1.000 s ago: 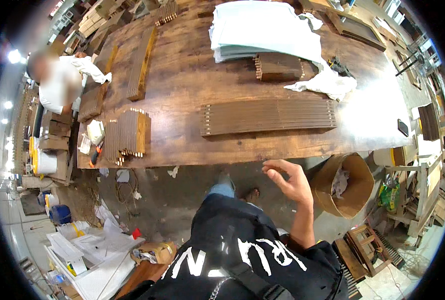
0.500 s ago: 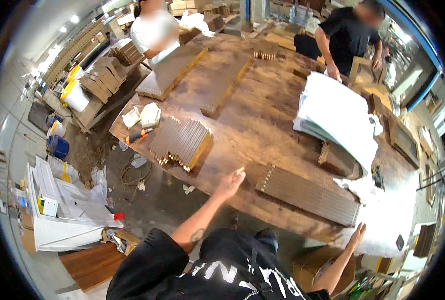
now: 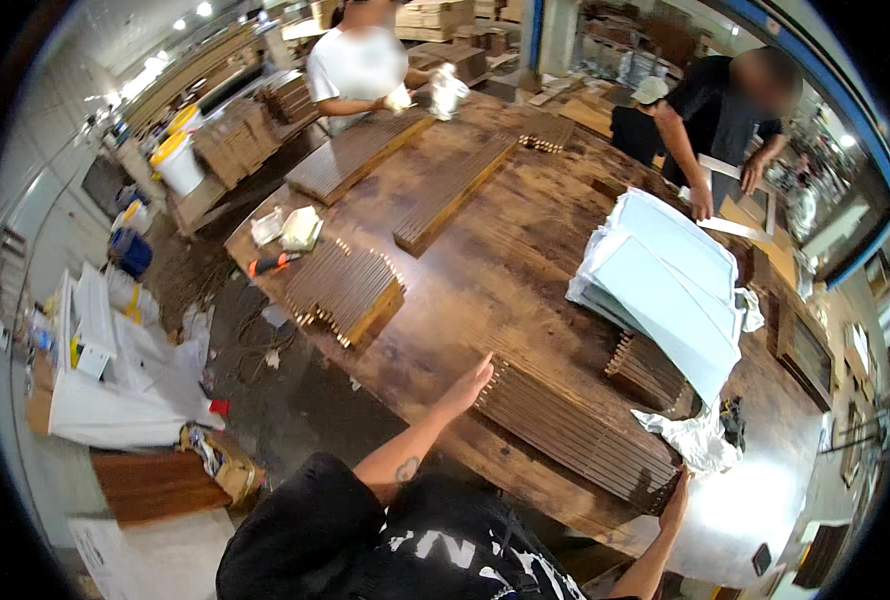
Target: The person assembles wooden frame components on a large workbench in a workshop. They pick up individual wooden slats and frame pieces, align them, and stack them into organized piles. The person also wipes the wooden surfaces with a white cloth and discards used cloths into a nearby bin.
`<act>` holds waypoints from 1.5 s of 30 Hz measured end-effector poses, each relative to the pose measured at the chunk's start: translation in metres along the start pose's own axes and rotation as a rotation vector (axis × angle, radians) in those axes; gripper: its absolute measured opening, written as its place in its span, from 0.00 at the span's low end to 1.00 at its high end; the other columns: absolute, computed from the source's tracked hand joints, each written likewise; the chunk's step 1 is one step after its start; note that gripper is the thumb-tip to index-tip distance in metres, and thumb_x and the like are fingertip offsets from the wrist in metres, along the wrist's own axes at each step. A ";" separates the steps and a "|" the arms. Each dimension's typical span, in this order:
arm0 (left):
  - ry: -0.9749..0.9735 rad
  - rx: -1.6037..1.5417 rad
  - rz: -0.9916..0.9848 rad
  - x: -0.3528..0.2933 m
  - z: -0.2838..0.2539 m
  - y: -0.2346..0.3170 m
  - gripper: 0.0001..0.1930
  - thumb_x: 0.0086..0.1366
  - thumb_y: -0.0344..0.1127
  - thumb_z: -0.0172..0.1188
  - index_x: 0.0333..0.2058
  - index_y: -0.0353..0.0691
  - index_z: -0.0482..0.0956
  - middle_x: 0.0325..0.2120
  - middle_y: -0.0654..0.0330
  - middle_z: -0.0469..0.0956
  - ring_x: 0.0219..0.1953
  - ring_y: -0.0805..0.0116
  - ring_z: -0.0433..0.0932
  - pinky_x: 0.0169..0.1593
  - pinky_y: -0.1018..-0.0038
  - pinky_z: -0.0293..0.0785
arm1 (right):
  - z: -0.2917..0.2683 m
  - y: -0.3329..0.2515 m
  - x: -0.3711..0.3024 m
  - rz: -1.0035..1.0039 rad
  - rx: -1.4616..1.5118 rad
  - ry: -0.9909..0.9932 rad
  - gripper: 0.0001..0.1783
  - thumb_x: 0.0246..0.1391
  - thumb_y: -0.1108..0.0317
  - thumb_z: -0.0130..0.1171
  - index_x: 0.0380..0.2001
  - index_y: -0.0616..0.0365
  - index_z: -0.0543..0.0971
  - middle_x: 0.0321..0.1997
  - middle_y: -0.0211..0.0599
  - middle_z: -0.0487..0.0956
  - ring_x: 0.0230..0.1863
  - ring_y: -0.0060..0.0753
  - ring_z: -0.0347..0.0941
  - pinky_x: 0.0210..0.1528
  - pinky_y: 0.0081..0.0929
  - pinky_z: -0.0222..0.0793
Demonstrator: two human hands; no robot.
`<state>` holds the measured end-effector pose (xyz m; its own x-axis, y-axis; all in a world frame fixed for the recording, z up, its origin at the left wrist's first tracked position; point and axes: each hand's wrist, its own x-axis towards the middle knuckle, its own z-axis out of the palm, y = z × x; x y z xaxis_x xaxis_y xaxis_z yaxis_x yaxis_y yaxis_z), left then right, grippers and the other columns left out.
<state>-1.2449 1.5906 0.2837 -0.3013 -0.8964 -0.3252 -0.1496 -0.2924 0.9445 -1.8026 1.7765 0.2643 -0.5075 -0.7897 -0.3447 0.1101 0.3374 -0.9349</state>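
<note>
A row of long brown wooden strips (image 3: 575,425) lies side by side near the front edge of the brown table (image 3: 470,300). At its left end is my left hand (image 3: 468,387), fingers stretched out along the strip ends. Against the opposite end rests my right hand (image 3: 676,500), its fingers extended and pointing away from me. Neither hand wraps around a strip. To the left sits a stepped bundle of similar strips (image 3: 345,285), with an orange and black hand tool (image 3: 273,264) behind it.
Two more strip stacks (image 3: 455,190) (image 3: 360,155) lie farther back. Pale blue sheets (image 3: 665,270) cover part of a short bundle (image 3: 647,372), with a white cloth (image 3: 700,440) nearby. One person (image 3: 357,70) stands across the table; another (image 3: 710,115) handles a frame (image 3: 740,205). A phone-like object (image 3: 761,559) lies front right.
My right hand has come in from the side to the strips' right end. My left hand now reaches their left end. The view has shifted, and the far-right person's frame has turned.
</note>
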 end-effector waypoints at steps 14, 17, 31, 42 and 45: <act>0.055 0.027 -0.062 -0.015 -0.009 -0.010 0.43 0.68 0.69 0.37 0.71 0.45 0.45 0.72 0.53 0.43 0.73 0.55 0.43 0.73 0.58 0.41 | -0.004 0.018 -0.017 -0.134 -0.031 -0.188 0.42 0.66 0.35 0.31 0.72 0.55 0.51 0.78 0.36 0.44 0.78 0.34 0.30 0.76 0.39 0.20; 0.039 0.030 -0.013 -0.026 -0.018 -0.007 0.41 0.69 0.67 0.37 0.71 0.46 0.47 0.72 0.56 0.44 0.74 0.57 0.40 0.72 0.56 0.38 | 0.005 0.027 -0.037 -0.111 -0.002 -0.148 0.38 0.70 0.44 0.34 0.71 0.61 0.51 0.77 0.40 0.47 0.77 0.36 0.37 0.76 0.34 0.28; -0.008 0.060 0.002 -0.051 -0.023 0.000 0.39 0.70 0.65 0.39 0.67 0.38 0.58 0.68 0.51 0.57 0.70 0.57 0.54 0.70 0.61 0.49 | -0.008 0.038 -0.063 -0.039 0.029 -0.061 0.30 0.67 0.50 0.48 0.67 0.52 0.65 0.72 0.37 0.61 0.72 0.39 0.55 0.69 0.37 0.54; -0.052 0.051 0.167 0.116 0.085 0.052 0.33 0.72 0.60 0.41 0.65 0.42 0.63 0.64 0.56 0.65 0.67 0.61 0.61 0.70 0.63 0.52 | 0.097 -0.040 0.085 -0.384 -0.342 0.208 0.24 0.67 0.59 0.48 0.58 0.64 0.72 0.58 0.50 0.75 0.61 0.44 0.70 0.62 0.35 0.63; -0.150 -0.015 0.144 0.166 0.144 0.037 0.35 0.72 0.62 0.39 0.67 0.42 0.58 0.68 0.55 0.58 0.69 0.61 0.56 0.71 0.66 0.48 | 0.092 -0.015 0.149 -0.437 -0.262 0.221 0.25 0.67 0.58 0.48 0.60 0.64 0.71 0.60 0.51 0.74 0.61 0.44 0.69 0.63 0.33 0.61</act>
<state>-1.4358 1.4790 0.2582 -0.4558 -0.8697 -0.1894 -0.0813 -0.1712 0.9819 -1.8012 1.6068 0.2190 -0.6287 -0.7680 0.1225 -0.3528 0.1413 -0.9249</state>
